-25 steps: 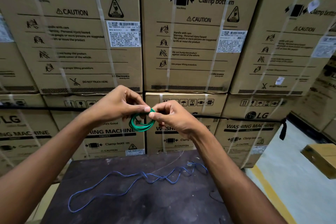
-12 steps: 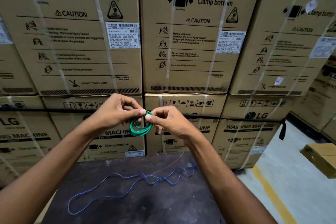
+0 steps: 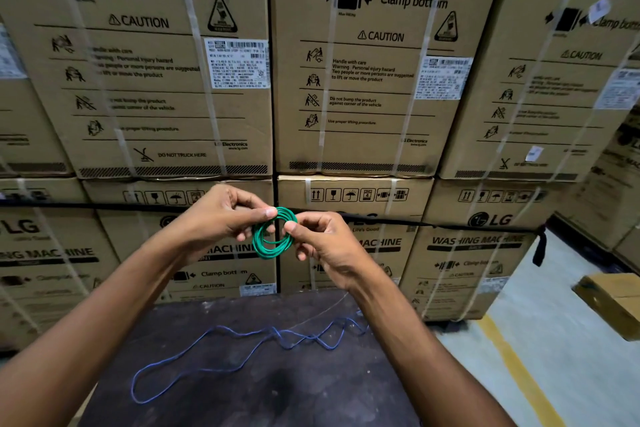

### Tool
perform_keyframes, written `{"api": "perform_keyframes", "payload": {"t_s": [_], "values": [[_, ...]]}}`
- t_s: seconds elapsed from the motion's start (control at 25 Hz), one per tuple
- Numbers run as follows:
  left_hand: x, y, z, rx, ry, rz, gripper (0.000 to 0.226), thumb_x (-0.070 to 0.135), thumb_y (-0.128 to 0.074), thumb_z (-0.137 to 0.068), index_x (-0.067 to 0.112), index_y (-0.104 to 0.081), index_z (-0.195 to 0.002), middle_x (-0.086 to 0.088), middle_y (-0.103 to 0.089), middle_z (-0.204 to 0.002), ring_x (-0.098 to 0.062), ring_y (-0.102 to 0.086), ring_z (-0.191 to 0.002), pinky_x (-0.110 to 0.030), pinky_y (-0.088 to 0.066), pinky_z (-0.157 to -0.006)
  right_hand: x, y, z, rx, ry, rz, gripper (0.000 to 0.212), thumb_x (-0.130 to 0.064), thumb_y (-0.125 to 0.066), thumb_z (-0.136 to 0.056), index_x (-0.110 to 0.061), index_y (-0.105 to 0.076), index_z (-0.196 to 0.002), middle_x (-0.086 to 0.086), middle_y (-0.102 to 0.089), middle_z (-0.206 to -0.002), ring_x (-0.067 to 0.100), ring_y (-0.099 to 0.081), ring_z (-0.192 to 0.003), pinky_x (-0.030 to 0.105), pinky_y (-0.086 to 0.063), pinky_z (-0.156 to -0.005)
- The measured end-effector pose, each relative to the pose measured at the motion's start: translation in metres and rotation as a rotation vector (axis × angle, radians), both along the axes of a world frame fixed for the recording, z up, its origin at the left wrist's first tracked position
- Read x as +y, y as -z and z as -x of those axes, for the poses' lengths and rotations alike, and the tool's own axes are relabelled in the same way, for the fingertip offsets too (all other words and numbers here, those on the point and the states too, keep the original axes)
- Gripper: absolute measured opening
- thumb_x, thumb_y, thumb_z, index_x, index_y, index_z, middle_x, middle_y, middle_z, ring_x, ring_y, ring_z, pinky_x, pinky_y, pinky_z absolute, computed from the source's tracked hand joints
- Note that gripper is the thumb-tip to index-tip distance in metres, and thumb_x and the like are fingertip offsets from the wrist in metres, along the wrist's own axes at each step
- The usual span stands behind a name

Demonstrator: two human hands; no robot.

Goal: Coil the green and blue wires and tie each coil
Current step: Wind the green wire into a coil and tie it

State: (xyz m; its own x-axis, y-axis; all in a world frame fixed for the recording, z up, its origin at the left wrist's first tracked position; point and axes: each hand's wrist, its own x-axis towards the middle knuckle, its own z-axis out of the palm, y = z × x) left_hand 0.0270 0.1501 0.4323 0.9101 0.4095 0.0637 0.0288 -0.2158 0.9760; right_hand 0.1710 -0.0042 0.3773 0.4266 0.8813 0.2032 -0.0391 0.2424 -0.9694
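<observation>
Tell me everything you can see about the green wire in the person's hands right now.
The green wire is a thin, smooth strand, plastic-coated by the look of it, wound into a small round coil of several overlapping loops. It is held up in the air in front of stacked cardboard cartons, above the dark table, roughly upright and facing the camera. The left hand pinches its upper left edge and the right hand pinches its right side. Whether a tie is on it yet cannot be told.

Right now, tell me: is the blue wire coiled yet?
No, the blue wire lies loose and uncoiled on the dark table.
</observation>
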Motion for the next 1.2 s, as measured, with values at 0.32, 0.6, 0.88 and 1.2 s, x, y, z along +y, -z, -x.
{"api": "perform_keyframes", "payload": {"t_s": [0.32,0.6,0.88,1.2], "values": [[-0.005,0.011,-0.008,0.090,0.036,0.116,0.019,0.016,-0.071,-0.089,0.000,-0.079,-0.096,-0.009,-0.070,-0.075,-0.004,-0.047,-0.048,-0.011,-0.040,-0.044,-0.002,0.007,-0.005,-0.089,0.059,0.025,0.011,-0.005,-0.067,-0.095,0.003,-0.073,-0.099,0.003,-0.064,-0.073,0.010,-0.047,-0.057,0.021,-0.042,-0.048],[-0.022,0.043,-0.042,0.026,-0.078,0.062,0.013,0.011,-0.068,-0.093,0.003,-0.077,-0.098,-0.006,-0.073,-0.070,-0.005,-0.049,-0.047,-0.013,-0.042,-0.045,-0.022,0.025,-0.038,-0.132,0.206,0.154,0.016,-0.017,-0.070,-0.095,-0.010,-0.074,-0.110,0.012,-0.067,-0.087,0.015,-0.056,-0.069,0.023,-0.044,-0.052],[-0.050,0.096,-0.094,0.047,-0.095,0.058,0.009,0.011,-0.070,-0.093,0.010,-0.078,-0.089,0.001,-0.074,-0.064,-0.003,-0.053,-0.046,-0.012,-0.044,-0.045,-0.074,0.070,-0.084,-0.271,0.436,0.228,0.025,-0.020,-0.066,-0.098,-0.015,-0.070,-0.122,-0.006,-0.071,-0.106,0.004,-0.066,-0.094,0.018,-0.053,-0.063],[-0.113,0.193,-0.155,0.160,-0.044,0.139,0.012,0.008,-0.069,-0.094,0.008,-0.077,-0.085,0.004,-0.072,-0.061,0.000,-0.050,-0.043,-0.012,-0.044,-0.044,-0.145,0.161,-0.133,-0.415,0.569,0.416,0.032,-0.020,-0.071,-0.090,-0.014,-0.070,-0.121,0.001,-0.072,-0.112,0.002,-0.065,-0.095,0.017,-0.051,-0.083]]}}
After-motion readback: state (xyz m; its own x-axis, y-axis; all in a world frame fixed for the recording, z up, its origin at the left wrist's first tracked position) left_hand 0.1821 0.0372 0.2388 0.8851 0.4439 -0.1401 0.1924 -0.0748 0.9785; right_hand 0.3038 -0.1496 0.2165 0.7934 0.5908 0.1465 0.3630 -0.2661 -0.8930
